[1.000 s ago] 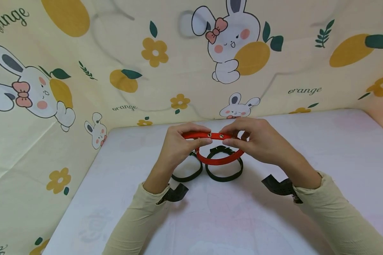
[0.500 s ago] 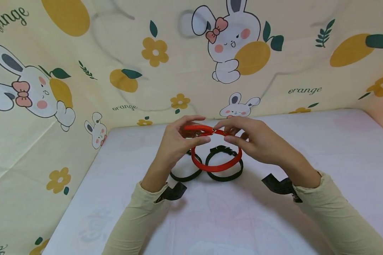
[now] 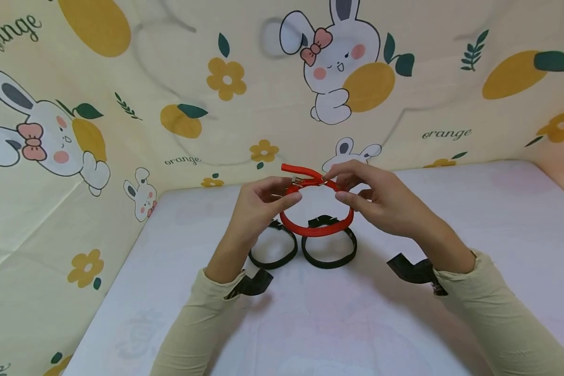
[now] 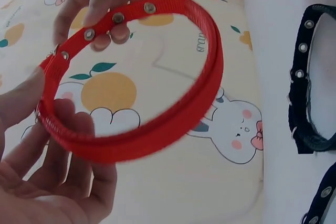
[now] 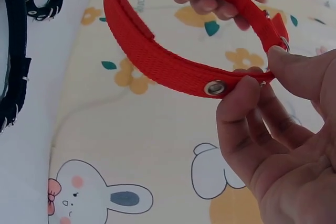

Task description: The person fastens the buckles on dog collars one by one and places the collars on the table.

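Observation:
A red collar [image 3: 317,230] with metal eyelets is held up above the table in a buckled loop. My left hand [image 3: 258,206] pinches it near the buckle, thumb in front and fingers behind. On the other side my right hand [image 3: 385,201] pinches the strap between thumb and fingers, close to a metal ring. The loose strap end [image 3: 295,168] points up and left past the buckle. In the right wrist view an eyelet [image 5: 214,87] shows beside the right fingertips. The left wrist view shows several eyelets along the strap [image 4: 157,137].
Two black collars lie looped on the white table behind and below the red one, a left one [image 3: 274,265] and a right one [image 3: 329,265]. A patterned cloth wall [image 3: 244,117] stands at the table's back and left. Black straps hang at both sleeve cuffs.
The left fingers have shifted off the strap end, which now sticks up freely to the left. The red loop has risen slightly, and both hands still hold it.

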### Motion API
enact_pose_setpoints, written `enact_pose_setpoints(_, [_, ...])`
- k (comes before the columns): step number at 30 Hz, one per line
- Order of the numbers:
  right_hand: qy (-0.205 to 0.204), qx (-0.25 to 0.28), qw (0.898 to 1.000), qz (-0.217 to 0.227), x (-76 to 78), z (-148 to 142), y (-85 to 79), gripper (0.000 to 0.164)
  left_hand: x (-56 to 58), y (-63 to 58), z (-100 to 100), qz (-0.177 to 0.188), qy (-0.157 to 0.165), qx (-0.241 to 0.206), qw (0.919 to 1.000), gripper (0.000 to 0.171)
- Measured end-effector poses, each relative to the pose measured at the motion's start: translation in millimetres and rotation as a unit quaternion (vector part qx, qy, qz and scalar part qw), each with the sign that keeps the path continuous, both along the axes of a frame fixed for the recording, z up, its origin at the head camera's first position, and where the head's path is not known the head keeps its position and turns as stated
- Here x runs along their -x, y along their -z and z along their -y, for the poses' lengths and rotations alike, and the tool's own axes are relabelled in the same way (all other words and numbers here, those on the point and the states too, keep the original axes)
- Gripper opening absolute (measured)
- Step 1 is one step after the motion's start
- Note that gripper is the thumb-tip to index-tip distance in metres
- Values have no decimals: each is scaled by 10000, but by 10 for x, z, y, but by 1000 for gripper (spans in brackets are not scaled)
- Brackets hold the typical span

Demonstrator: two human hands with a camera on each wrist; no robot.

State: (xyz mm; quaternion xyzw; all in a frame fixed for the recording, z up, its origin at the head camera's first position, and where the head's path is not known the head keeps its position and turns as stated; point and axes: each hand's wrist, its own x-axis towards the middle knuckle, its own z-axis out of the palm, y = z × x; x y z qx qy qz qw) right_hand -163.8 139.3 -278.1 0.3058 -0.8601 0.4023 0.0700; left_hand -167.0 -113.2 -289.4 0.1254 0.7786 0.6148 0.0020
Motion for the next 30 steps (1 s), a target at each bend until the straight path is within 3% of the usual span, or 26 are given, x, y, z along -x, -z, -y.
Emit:
enact_pose_setpoints(7, [-179, 45, 9995, 262, 14, 55, 37, 32, -13, 23, -28, -154, 49, -435, 9989, 32])
enact_pose_setpoints(14, [-66, 177, 9995, 239, 7, 110, 76, 25, -27, 37, -56, -304, 225, -529, 9979, 28])
enact_pose_setpoints(18, [-34, 358, 9988, 337, -5, 155, 103, 24, -37, 69, -91, -508, 262, -238, 9981, 25])
enact_pose_setpoints(24, [4, 580, 9983, 83, -19, 195, 139, 26, -53, 99, -141, -1035, 177, 335, 9939, 22])
enact_pose_setpoints(30, [199, 638, 9971, -353, -39, 213, 135, 24, -60, 122, -169, -1848, -129, 1053, 9770, 21])
